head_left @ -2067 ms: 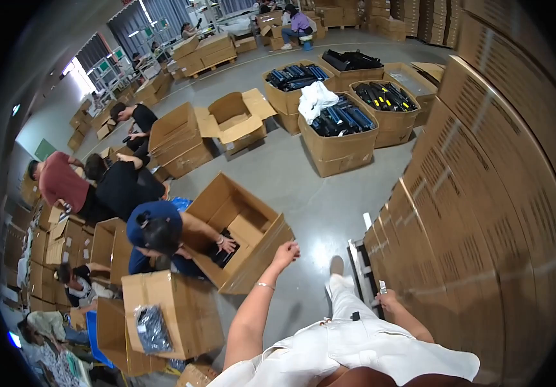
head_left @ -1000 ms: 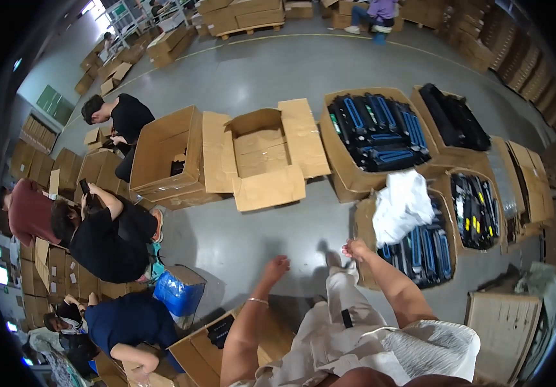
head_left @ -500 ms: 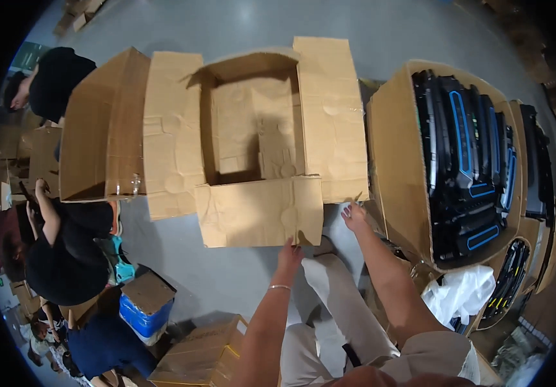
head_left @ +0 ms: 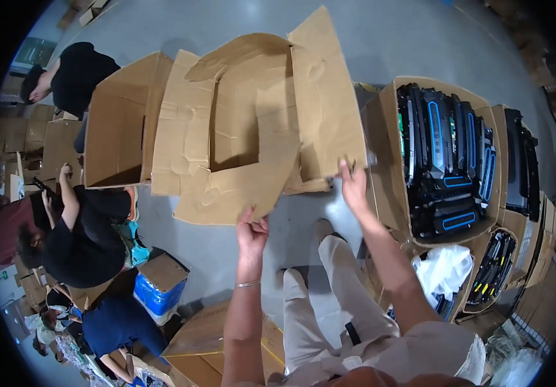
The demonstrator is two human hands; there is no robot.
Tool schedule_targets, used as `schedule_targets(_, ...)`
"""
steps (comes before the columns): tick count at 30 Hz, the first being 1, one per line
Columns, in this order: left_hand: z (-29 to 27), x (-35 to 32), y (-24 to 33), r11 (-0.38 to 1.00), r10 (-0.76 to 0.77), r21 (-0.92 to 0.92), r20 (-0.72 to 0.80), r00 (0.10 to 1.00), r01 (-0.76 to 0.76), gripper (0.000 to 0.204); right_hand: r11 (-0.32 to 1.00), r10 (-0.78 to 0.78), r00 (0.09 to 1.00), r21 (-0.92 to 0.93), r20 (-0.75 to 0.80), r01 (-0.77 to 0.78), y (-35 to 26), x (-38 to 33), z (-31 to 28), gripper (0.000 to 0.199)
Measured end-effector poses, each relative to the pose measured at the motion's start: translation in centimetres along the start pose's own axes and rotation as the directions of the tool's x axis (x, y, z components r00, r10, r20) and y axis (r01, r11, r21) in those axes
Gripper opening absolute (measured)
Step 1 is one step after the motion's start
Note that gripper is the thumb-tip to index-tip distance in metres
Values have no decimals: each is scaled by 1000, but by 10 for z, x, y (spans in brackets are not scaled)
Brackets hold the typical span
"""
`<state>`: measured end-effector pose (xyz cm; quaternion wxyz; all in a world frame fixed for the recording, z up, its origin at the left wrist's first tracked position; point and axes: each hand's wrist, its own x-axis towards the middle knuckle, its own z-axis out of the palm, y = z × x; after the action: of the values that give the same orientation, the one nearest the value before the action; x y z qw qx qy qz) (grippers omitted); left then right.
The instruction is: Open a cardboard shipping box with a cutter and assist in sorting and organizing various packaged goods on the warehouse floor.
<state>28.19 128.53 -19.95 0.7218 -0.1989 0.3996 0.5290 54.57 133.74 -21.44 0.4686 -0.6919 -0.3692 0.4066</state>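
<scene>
A large open cardboard box (head_left: 232, 122) stands on the floor in front of me, its flaps spread outward and its inside bare to view. My left hand (head_left: 252, 233) pinches the outer edge of the near flap (head_left: 236, 193), which slants across the near right corner of the opening. At the lower corner of the right flap (head_left: 329, 109), my right hand (head_left: 354, 186) grips the cardboard between thumb and fingers. That flap is tilted, with its far end raised. The left flap (head_left: 180, 129) lies folded outward.
On the right, a carton (head_left: 384, 174) holds upright black panels with blue outlines (head_left: 434, 135); white plastic (head_left: 442, 267) lies nearer. Another open carton (head_left: 120, 122) stands left. People (head_left: 84, 238) work at the left, near a blue-wrapped box (head_left: 160, 290). A carton (head_left: 194, 348) sits near my left forearm.
My left hand has moved left, swinging the near flap left and askew. My right hand has risen onto the right flap's corner, and that flap has tilted up. The view has shifted slightly.
</scene>
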Motion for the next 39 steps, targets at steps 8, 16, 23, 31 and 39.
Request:
schedule_targets(8, 63, -195, 82, 990, 124, -102, 319, 940, -96, 18, 928, -223, 907, -208, 357, 310, -292, -48, -17, 32)
schedule_targets(16, -6, -283, 113, 972, 57, -235, 341, 938, 27, 22, 698, -295, 787, -440, 542, 565, -344, -126, 37, 34)
schedule_targets(23, -38, -259, 87, 814, 431, 274, 305, 849, -512, 55, 629, -143, 629, -421, 764, 654, -296, -185, 87, 31)
schedule_targets(31, 42, -207, 57, -396, 211, 881, 363, 908, -261, 46, 731, -37, 506, -322, 862, 602, -304, -190, 89, 44)
schedule_targets(39, 60, -155, 48, 247, 224, 886, 341, 913, -391, 32, 379, 302, 617, -685, 727, 622, -279, -194, -35, 64)
